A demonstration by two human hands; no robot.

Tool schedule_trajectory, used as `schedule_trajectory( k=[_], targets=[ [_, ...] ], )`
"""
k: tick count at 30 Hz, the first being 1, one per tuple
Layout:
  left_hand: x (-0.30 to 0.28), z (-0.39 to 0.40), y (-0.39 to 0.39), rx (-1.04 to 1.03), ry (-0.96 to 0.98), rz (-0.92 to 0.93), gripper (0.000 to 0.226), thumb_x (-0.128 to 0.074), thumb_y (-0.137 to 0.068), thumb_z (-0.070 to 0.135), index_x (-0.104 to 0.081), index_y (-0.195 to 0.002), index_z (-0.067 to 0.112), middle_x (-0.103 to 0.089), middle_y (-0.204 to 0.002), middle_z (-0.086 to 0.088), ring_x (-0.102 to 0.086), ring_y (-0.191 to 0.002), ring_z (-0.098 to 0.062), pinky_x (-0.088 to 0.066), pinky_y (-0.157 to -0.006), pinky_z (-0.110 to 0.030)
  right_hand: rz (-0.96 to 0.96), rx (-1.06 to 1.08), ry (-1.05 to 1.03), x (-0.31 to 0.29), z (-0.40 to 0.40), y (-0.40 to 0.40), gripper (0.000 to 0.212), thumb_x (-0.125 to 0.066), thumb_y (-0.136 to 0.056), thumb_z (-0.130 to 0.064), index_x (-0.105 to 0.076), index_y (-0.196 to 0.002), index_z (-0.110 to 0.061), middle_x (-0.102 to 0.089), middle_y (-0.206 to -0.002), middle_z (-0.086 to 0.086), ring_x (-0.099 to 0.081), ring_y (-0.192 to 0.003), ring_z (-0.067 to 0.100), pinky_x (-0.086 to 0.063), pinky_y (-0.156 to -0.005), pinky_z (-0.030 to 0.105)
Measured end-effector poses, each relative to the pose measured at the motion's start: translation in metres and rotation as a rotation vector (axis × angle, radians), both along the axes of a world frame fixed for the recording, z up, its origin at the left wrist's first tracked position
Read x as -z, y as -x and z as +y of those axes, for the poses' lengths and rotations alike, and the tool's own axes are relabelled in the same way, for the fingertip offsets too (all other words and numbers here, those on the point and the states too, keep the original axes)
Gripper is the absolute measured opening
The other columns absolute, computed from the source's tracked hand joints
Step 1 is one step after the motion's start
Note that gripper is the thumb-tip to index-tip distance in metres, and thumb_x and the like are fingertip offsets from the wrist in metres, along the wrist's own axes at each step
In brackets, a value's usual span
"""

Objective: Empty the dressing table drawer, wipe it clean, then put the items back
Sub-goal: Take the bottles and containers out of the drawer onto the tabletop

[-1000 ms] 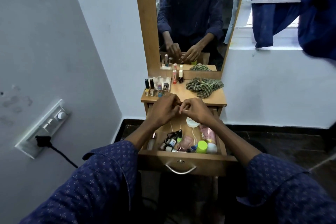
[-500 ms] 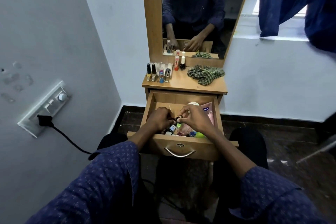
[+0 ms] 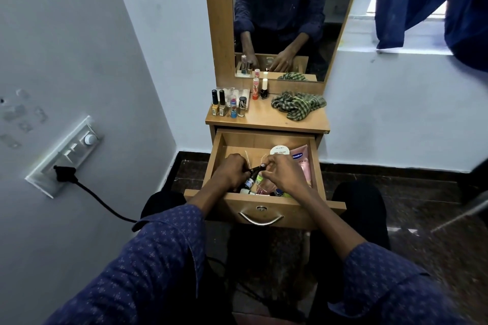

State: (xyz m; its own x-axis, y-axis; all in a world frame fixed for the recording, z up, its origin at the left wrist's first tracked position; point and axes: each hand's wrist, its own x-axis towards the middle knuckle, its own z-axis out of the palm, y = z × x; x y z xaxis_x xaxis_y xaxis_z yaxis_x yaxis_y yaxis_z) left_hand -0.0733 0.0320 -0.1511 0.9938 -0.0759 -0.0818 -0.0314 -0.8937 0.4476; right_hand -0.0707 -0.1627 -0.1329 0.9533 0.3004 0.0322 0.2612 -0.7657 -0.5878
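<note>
Both hands have dropped from worktop level into the open wooden drawer (image 3: 315, 166): left hand (image 3: 231, 171) grips a small dark bottle (image 3: 254, 168), right hand (image 3: 284, 174) pinches its cap. Emptying continues.

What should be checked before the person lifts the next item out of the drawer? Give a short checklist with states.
1. Drawer pulled fully open: ok.
2. Left hand gripping the dark bottle: ok.
3. Right hand pinching the bottle's cap end: ok.
4. Free space on the tabletop between the nail polishes and the checked cloth: ok.
5. Drawer emptied: not ok, several items remain.
6. Cap tightly closed: cannot tell.
</note>
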Motion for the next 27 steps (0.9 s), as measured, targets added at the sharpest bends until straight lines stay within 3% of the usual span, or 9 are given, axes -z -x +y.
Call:
schedule_trajectory(
  k=[6,12,16,18,21,24,27],
  targets=[
    [-0.002,0.0,0.0,-0.023,0.072,-0.103,0.016,-0.063,-0.102,0.022,-0.074,-0.095,0.012,-0.068,-0.102,-0.01,-0.065,-0.083,-0.021,-0.056,-0.075,-0.038,-0.048,0.08,-0.065,-0.004,0.0,0.002,0.012,-0.079,-0.09,-0.029,-0.076,-0.098,-0.023,-0.073,-0.089,-0.01,-0.064,-0.078,0.0,-0.045,-0.059,0.023],
    [-0.009,0.0,0.003,-0.064,0.266,-0.251,0.019,-0.06,-0.104,0.024,-0.063,-0.118,0.013,-0.055,-0.115,-0.001,-0.057,-0.1,-0.017,-0.05,-0.088,-0.035,-0.138,0.141,-0.16,-0.011,-0.001,0.005,0.015,-0.077,-0.093,-0.025,-0.072,-0.107,-0.022,-0.069,-0.105,-0.012,-0.062,-0.083,0.003,-0.035,-0.06,0.013],
    [-0.018,-0.002,0.008,-0.015,0.317,-0.336,0.02,-0.067,-0.098,0.025,-0.056,-0.114,0.021,-0.055,-0.114,0.003,-0.056,-0.099,-0.014,-0.052,-0.084,-0.035,-0.186,0.165,-0.265,-0.018,-0.003,0.002,0.012,-0.078,-0.093,-0.025,-0.073,-0.104,-0.023,-0.07,-0.105,-0.012,-0.065,-0.09,0.008,-0.048,-0.067,0.02],
    [-0.025,-0.003,0.007,0.006,0.32,-0.388,0.02,-0.068,-0.095,0.027,-0.052,-0.108,0.026,-0.056,-0.107,0.005,-0.055,-0.093,-0.012,-0.053,-0.078,-0.035,-0.199,0.166,-0.297,-0.023,-0.005,-0.003,0.012,-0.078,-0.092,-0.024,-0.074,-0.103,-0.022,-0.071,-0.102,-0.01,-0.066,-0.09,0.009,-0.053,-0.071,0.027],
    [-0.042,-0.006,0.004,0.061,0.283,-0.422,0.021,-0.065,-0.094,0.029,-0.049,-0.107,0.026,-0.056,-0.103,0.005,-0.055,-0.087,-0.014,-0.052,-0.071,-0.037,-0.216,0.143,-0.298,-0.04,-0.006,-0.013,0.015,-0.078,-0.092,-0.026,-0.073,-0.104,-0.02,-0.071,-0.1,-0.007,-0.064,-0.085,0.006,-0.045,-0.065,0.02],
    [-0.066,-0.011,-0.004,0.122,0.163,-0.486,0.026,-0.066,-0.093,0.03,-0.05,-0.111,0.021,-0.06,-0.102,0.003,-0.056,-0.083,-0.016,-0.043,-0.065,-0.029,-0.25,0.107,-0.271,-0.06,-0.005,-0.027,0.017,-0.078,-0.091,-0.026,-0.072,-0.106,-0.018,-0.069,-0.096,-0.007,-0.06,-0.074,0.003,-0.039,-0.057,0.019],
    [-0.095,-0.017,-0.019,0.148,0.091,-0.555,0.027,-0.066,-0.09,0.034,-0.054,-0.11,0.021,-0.065,-0.096,0.002,-0.06,-0.079,-0.015,-0.053,-0.069,-0.036,-0.307,0.077,-0.224,-0.079,-0.004,-0.047,0.015,-0.077,-0.092,-0.024,-0.072,-0.104,-0.019,-0.068,-0.098,-0.007,-0.059,-0.071,0.005,-0.046,-0.06,0.027]
  ],
)
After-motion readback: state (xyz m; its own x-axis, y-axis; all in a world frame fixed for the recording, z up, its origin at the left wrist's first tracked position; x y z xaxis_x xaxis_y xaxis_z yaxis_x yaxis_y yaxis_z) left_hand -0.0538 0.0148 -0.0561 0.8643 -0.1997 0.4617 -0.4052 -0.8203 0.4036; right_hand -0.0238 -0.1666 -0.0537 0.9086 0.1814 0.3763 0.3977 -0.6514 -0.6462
